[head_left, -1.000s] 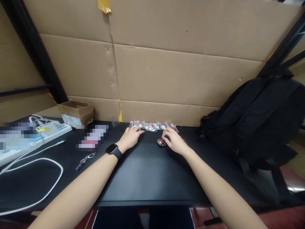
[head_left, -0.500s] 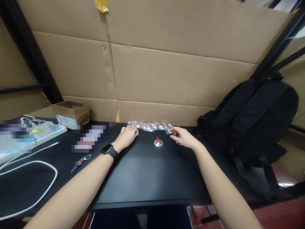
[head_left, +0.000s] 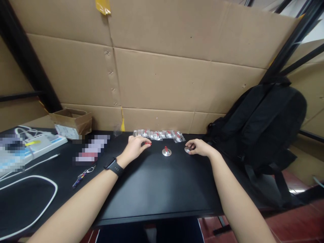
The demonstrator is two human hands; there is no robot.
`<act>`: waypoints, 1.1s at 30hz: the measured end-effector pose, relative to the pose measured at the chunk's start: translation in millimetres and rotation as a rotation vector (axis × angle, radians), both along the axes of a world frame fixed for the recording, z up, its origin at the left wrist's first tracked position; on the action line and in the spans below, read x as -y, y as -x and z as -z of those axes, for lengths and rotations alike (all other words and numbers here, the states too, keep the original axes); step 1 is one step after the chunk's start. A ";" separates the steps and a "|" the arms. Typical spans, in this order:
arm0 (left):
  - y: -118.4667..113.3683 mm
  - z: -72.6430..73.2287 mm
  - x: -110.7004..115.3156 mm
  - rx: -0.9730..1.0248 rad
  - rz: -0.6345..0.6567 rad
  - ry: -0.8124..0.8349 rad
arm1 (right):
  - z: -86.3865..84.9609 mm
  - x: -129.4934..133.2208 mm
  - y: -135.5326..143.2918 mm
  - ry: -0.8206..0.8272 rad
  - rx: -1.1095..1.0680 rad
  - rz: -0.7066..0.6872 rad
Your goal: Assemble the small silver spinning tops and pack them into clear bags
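Observation:
A small domed silver disc with a red loop on top (head_left: 166,152), much like a finger cymbal, lies on the black table between my hands. My right hand (head_left: 199,147) pinches a second silver disc (head_left: 187,149) by its top, close to the tabletop. Between the thumb and forefinger of my left hand (head_left: 134,148) shows a small red piece (head_left: 149,143); whether it belongs to something larger is hidden. Behind the hands, several similar discs in clear plastic packets (head_left: 157,135) form a row along the cardboard wall.
A black backpack (head_left: 268,125) stands at the right. On the left are a small open cardboard box (head_left: 73,123), a white power strip (head_left: 48,145), a white cable (head_left: 54,185), keys on a ring (head_left: 83,175) and a blurred flat item (head_left: 93,148). Cardboard (head_left: 162,77) closes off the back.
My right hand has closed on a silver disc, which now shows at its fingertips. My left hand has come slightly forward off the packets, with a red piece showing in its pinch. The view shifted slightly.

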State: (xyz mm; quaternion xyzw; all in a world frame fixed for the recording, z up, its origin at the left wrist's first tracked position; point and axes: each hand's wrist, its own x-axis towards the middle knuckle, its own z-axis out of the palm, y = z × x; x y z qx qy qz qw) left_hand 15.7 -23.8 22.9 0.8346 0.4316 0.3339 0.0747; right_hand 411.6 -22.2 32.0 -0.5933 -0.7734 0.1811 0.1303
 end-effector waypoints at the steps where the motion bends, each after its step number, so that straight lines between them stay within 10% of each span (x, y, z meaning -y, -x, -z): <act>1: -0.7 -0.3 1.1 0.011 0.011 0.006 | 1.1 -0.2 0.6 0.001 -0.001 0.003; 26: -14.6 -1.7 15.9 -0.047 -0.010 0.024 | -18.1 17.2 14.1 -0.062 0.077 -0.027; 33: -22.6 -13.0 28.8 0.133 0.076 0.017 | -20.9 24.0 58.5 -0.250 -0.350 -0.067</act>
